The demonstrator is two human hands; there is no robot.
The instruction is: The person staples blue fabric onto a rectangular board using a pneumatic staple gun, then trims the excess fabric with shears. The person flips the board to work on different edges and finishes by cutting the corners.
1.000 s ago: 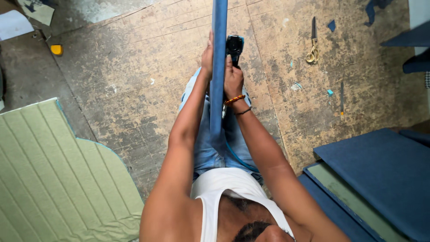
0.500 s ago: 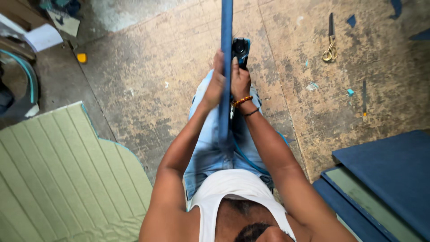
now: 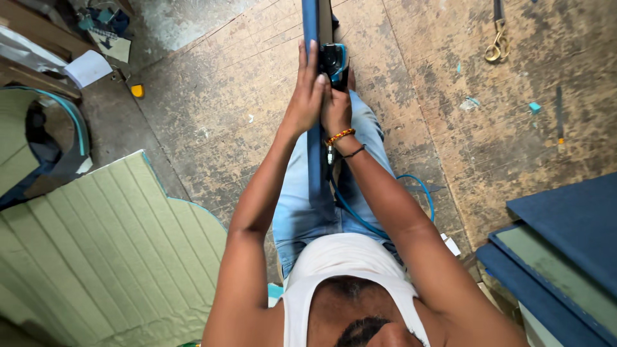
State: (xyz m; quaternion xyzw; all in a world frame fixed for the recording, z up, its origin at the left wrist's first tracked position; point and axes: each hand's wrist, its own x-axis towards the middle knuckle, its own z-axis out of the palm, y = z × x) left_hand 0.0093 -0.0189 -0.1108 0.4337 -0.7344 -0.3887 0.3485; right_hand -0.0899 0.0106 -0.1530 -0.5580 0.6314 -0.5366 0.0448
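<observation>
A ribbed green panel (image 3: 96,257) lies at far left on the worn board floor (image 3: 225,96), with a white sheet (image 3: 89,67) and a small yellow object (image 3: 137,90) beyond it. At centre, seen from above, the left hand (image 3: 305,96) presses flat, fingers straight, against a blue-edged upright board (image 3: 313,77) that stands between the person's knees and runs up out of view. Just right of it, the right hand (image 3: 335,109) is wrapped tight around a black-and-blue air tool (image 3: 334,61) set against the board's edge, a blue hose (image 3: 379,218) trailing from it over the jeans. The board looks stiff and tall, likely to tip unless steadied by its edge up high; the tool looks compact and best held by its handle. Scissors (image 3: 497,42) lie at upper right, blue panels (image 3: 565,244) stacked at lower right.
</observation>
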